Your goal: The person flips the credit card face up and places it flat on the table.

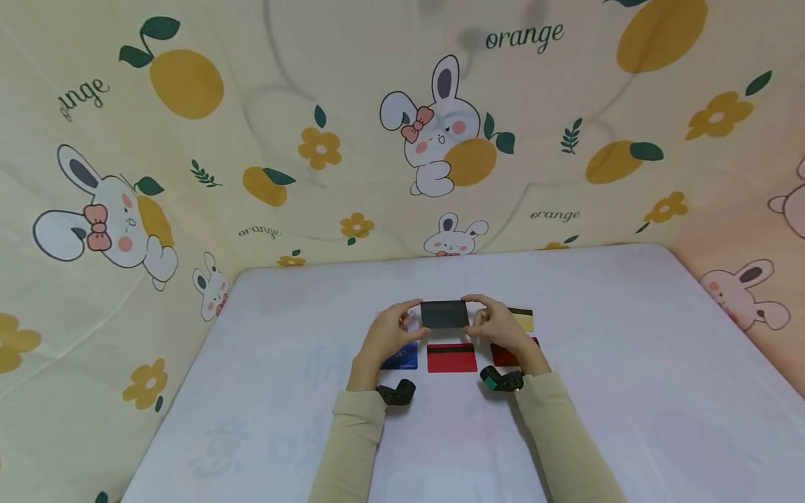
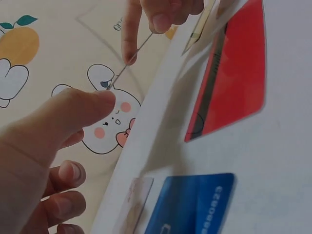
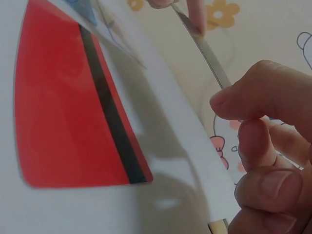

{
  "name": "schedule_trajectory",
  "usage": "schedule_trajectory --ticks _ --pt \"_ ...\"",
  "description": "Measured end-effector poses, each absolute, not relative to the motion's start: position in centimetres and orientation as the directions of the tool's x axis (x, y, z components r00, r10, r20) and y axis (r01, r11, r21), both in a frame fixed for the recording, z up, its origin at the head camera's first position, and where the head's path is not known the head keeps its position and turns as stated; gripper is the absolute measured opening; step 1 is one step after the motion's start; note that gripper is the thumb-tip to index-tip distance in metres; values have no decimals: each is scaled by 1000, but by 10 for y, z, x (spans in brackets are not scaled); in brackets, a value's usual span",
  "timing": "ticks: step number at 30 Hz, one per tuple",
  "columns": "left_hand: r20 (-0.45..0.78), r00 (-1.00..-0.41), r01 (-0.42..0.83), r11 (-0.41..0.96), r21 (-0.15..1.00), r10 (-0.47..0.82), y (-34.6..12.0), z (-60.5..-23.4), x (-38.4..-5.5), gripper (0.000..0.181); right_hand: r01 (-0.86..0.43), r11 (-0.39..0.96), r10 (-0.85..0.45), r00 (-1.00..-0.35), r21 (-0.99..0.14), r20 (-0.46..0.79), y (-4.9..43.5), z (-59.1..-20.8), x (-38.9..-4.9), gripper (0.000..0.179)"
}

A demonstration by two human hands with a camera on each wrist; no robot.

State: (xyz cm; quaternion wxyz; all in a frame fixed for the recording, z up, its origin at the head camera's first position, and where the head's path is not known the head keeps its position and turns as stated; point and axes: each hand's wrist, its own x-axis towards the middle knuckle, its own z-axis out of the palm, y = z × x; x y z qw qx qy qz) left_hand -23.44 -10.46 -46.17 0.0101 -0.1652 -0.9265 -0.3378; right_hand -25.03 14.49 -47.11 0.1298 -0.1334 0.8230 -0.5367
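Note:
A dark rectangular card (image 1: 444, 314) is raised over the table, its face toward the head camera. My left hand (image 1: 385, 337) pinches its left end between thumb and fingertips, and my right hand (image 1: 504, 330) pinches the right end. Both wrist views catch the card (image 2: 127, 62) almost edge-on. Below it lies a red card (image 1: 452, 360) with a black stripe. Beside the left hand is a blue card (image 1: 402, 359), and a pale card (image 2: 136, 204) is mostly hidden behind that hand. A second red card (image 1: 502, 355) lies partly covered by the right hand.
A yellow card (image 1: 525, 321) with a black stripe rests behind the right hand. The white tabletop (image 1: 277, 391) stretches out around the cards. A printed cloth (image 1: 352, 188) with rabbits and oranges hangs at the back and sides. Each wrist wears a small black camera (image 1: 397, 393).

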Motion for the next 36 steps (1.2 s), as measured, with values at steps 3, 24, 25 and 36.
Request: schedule_trajectory --ticks 3,24,25,36 --pt "134 -945 315 709 631 300 -105 -459 -233 60 -103 391 -355 -934 -915 -47 144 -469 -249 62" --pt "137 -934 331 656 679 329 -113 -458 -233 60 -160 265 -405 -913 -951 41 147 -464 -248 61" --pt "143 -932 338 651 680 334 -113 -457 -234 60 -160 262 -403 -914 -952 42 147 -463 -247 60" --pt "145 -924 352 637 685 355 -112 -453 -233 63 -168 280 -414 -910 -945 39 147 -452 -243 58"
